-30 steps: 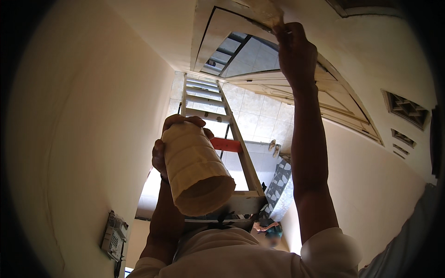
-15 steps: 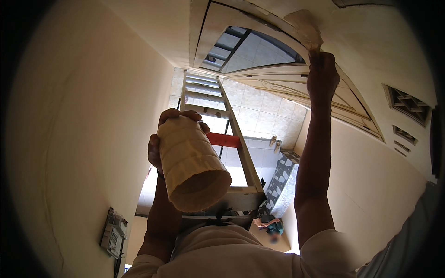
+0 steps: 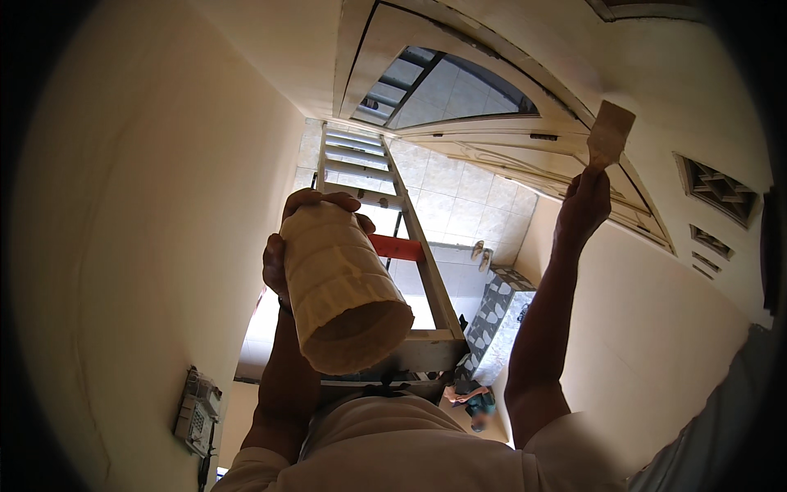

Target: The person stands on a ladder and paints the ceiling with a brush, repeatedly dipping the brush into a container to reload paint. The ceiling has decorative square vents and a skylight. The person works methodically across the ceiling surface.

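My left hand (image 3: 302,215) is wrapped round a cream, paint-smeared cylindrical pot (image 3: 340,271) in front of my chest. The pot's rough-rimmed mouth tips toward me, and its inside is dark. Raised on the right, my right hand (image 3: 584,209) is closed on the handle of a flat, wide paintbrush (image 3: 612,129). The brush head points upward, near the pale wall (image 3: 656,90) beside the arched door frame (image 3: 566,94). Whether its tip touches the wall I cannot tell.
Below me stands a metal ladder (image 3: 432,287) with a red bar (image 3: 395,248) across it. A wooden door with arched glass (image 3: 467,90) is ahead. A wall telephone (image 3: 197,414) hangs at left. Down on the right are a person (image 3: 478,402), sandals (image 3: 482,252) and a patterned ledge (image 3: 496,316).
My right hand has moved right and down with the paintbrush; its bristles, spread against the wall before, now look straight. The left hand and pot have barely moved.
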`<state>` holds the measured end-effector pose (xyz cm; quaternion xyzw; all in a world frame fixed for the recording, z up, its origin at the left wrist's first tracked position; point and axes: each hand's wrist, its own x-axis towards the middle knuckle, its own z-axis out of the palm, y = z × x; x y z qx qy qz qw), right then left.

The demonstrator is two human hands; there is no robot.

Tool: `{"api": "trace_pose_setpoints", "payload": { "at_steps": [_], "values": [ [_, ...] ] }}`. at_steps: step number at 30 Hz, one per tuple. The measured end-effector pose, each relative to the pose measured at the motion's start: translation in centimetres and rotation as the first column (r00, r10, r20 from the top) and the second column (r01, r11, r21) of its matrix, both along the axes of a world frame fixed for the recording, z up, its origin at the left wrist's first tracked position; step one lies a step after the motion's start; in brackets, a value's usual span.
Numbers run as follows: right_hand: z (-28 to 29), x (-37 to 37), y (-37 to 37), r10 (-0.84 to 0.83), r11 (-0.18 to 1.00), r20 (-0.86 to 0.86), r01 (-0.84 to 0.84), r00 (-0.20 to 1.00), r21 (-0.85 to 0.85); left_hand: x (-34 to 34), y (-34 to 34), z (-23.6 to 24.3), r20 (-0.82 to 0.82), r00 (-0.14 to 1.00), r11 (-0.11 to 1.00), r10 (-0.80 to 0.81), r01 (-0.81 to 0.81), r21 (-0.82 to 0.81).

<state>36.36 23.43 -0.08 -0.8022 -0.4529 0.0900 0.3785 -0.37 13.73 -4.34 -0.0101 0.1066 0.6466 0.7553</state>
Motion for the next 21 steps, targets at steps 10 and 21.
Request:
{"api": "trace_pose_setpoints", "payload": {
  "at_steps": [10, 21],
  "values": [
    [-4.1, -17.0, 6.7, 0.266, 0.958, -0.3, -0.216, 0.916, 0.191, 0.1, -0.7, 1.3, 0.005, 0.999, 0.994, 0.044, -0.043, -0.096],
    [-1.8, -11.0, 5.2, 0.337, 0.935, -0.71, -0.311, 0.619, 0.172, -2.2, -1.7, 2.3, 0.049, 0.999, 0.997, -0.017, 0.021, -0.07]
  ]
}}
